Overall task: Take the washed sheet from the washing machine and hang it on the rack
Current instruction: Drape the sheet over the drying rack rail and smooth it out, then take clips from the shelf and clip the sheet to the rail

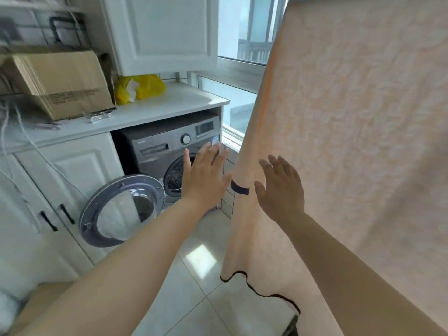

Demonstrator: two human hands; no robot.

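The peach sheet [351, 141] already hangs lengthwise downward, its rack out of view. Both hands are spread flat and empty, flanking its gathered left edge: right hand [281, 187] nearer, seemingly against the cloth; left hand [206, 177] toward the washing machine [155, 151].

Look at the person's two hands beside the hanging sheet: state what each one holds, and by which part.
Nothing is held. The left hand and right hand are both open with fingers spread, either side of the peach sheet's hanging edge, gripping none of it.
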